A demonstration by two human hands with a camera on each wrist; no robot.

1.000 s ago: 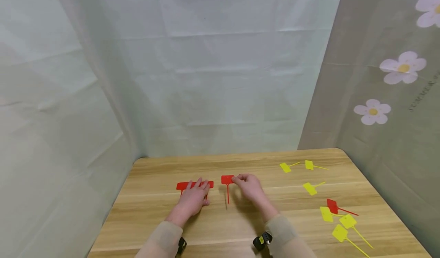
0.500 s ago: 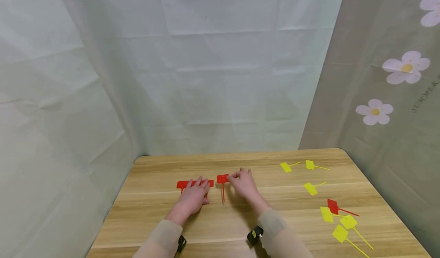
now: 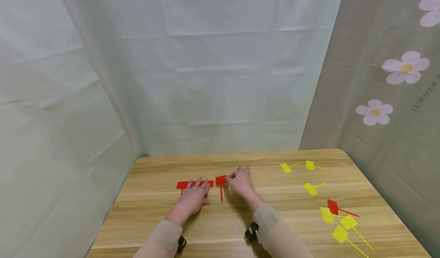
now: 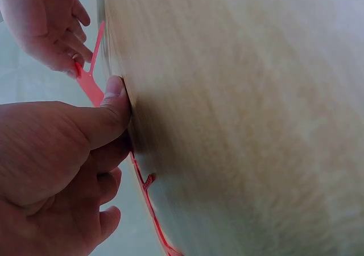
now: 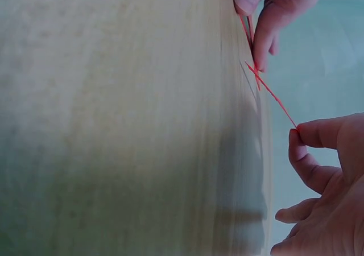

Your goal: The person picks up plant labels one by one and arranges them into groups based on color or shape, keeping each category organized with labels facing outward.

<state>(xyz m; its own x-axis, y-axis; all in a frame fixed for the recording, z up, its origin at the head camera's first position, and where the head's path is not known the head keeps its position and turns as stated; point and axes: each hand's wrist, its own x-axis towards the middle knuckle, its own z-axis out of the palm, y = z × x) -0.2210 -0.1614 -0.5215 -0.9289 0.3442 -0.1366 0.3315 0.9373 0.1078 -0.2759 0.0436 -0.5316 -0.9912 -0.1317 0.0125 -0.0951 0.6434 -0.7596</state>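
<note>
One red tag (image 3: 220,180) moved left, well apart from six yellow tags (image 3: 340,233).

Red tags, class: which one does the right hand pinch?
The tag right of the red row: the right hand pinches its edge. The left hand lies over that row; another red tag lies near yellow tags.

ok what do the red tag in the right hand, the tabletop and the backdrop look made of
Red tag: probably plastic, fairly smooth; evenly coloured and thin edge-on. Tabletop: wood or wood-look laminate, seemingly low sheen; grain streaks show. Backdrop: fabric or plastic sheeting, fairly matt; fold creases and wrinkles show.
</note>
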